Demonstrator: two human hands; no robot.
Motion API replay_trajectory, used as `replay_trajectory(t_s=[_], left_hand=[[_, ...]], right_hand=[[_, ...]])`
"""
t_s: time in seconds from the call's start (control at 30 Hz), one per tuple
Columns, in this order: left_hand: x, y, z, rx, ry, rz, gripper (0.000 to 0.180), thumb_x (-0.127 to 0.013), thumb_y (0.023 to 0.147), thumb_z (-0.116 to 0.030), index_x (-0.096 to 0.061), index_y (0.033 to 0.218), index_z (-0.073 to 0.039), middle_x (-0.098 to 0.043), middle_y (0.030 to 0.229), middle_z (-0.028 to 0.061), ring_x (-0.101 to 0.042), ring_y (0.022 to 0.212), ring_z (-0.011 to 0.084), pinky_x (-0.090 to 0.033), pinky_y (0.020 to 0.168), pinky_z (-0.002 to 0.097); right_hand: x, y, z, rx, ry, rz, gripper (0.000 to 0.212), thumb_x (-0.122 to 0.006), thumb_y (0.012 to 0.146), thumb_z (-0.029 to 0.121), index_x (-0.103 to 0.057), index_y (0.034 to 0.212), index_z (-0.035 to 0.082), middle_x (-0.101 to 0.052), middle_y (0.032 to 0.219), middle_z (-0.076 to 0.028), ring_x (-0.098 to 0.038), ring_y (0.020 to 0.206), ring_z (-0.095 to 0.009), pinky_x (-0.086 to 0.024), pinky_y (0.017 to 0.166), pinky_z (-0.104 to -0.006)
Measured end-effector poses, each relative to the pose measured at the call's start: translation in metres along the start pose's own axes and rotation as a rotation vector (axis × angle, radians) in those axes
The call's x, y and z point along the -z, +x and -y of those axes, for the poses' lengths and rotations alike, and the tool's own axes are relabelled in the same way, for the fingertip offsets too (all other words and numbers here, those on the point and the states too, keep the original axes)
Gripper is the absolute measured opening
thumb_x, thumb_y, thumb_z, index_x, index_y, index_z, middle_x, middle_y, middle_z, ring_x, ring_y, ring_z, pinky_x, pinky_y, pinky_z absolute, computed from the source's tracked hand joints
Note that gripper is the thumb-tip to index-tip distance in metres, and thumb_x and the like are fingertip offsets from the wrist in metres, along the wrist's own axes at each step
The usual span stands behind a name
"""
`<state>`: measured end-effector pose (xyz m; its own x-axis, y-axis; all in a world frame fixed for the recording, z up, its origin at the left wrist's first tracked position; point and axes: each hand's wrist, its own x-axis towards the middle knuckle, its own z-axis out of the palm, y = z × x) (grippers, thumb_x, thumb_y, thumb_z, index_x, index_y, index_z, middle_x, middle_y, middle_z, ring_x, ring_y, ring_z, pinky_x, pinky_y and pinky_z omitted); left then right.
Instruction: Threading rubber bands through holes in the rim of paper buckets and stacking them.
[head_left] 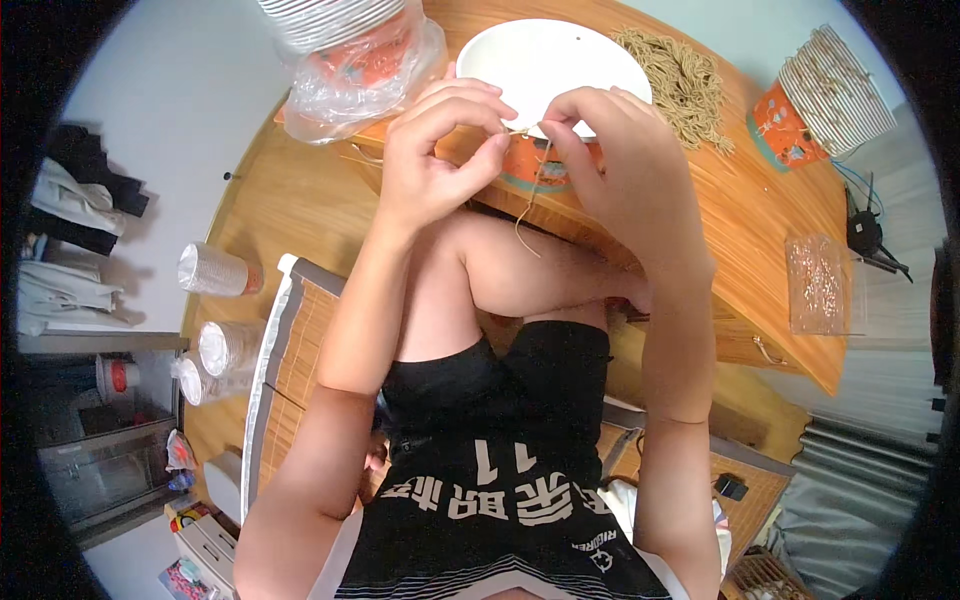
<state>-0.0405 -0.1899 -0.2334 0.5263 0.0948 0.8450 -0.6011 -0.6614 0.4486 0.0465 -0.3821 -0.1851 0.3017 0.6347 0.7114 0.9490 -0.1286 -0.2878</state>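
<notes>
A thin tan cord [537, 192] is stretched between my two hands in front of an orange-and-teal printed paper tub [522, 160] with a wide white round face. My left hand [432, 150] pinches the cord between thumb and fingertips near the tub's rim. Close to its right, my right hand [625, 165] grips the same cord in a pinch. A loose tail of it hangs down over my bare leg. Whether the cord passes through the tub wall is hidden by my fingers. Beyond my right hand lies a tangled heap of tan cords [680, 85] on the wooden table [770, 235].
At back left stands a plastic-wrapped stack of tubs [350, 60]. A nested tub stack [820, 100] with cords on top leans at far right. Nearby are a clear plastic box [820, 285] and a black router [868, 232]. More wrapped stacks [225, 345] stand on the floor at left.
</notes>
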Motion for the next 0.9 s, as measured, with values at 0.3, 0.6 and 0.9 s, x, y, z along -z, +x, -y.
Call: replay_trajectory(t_s=[0.3, 0.6, 0.9], left_hand=[[0.005, 0.004, -0.011, -0.094, 0.036, 0.135, 0.010, -0.073, 0.075, -0.003, -0.069, 0.084, -0.005, -0.072, 0.099, 0.0077, -0.067, 0.099, 0.0262, -0.049, 0.093, 0.0401], [0.007, 0.004, -0.013, -0.053, 0.012, 0.162, 0.010, -0.072, 0.079, -0.004, -0.068, 0.088, -0.004, -0.070, 0.104, 0.0096, -0.066, 0.100, 0.0261, -0.048, 0.095, 0.0399], [0.001, -0.042, -0.046, 0.554, -0.058, -0.407, 0.016, -0.070, 0.090, -0.006, -0.064, 0.104, 0.000, -0.067, 0.100, 0.0091, -0.062, 0.101, 0.0162, -0.049, 0.090, 0.0300]], right_hand=[[0.001, 0.012, -0.003, 0.182, -0.167, -0.004, 0.008, -0.065, 0.086, 0.014, -0.060, 0.085, 0.008, -0.062, 0.074, -0.009, -0.061, 0.074, -0.030, -0.048, 0.073, -0.0425], [0.001, 0.012, 0.002, 0.229, -0.252, -0.040, 0.009, -0.065, 0.084, 0.019, -0.059, 0.083, 0.012, -0.060, 0.074, -0.006, -0.062, 0.077, -0.025, -0.047, 0.078, -0.0404], [-0.010, -0.036, 0.065, -0.107, -0.247, -0.216, 0.013, -0.076, 0.081, 0.014, -0.065, 0.084, 0.009, -0.061, 0.081, -0.005, -0.059, 0.081, -0.027, -0.045, 0.077, -0.0400]])
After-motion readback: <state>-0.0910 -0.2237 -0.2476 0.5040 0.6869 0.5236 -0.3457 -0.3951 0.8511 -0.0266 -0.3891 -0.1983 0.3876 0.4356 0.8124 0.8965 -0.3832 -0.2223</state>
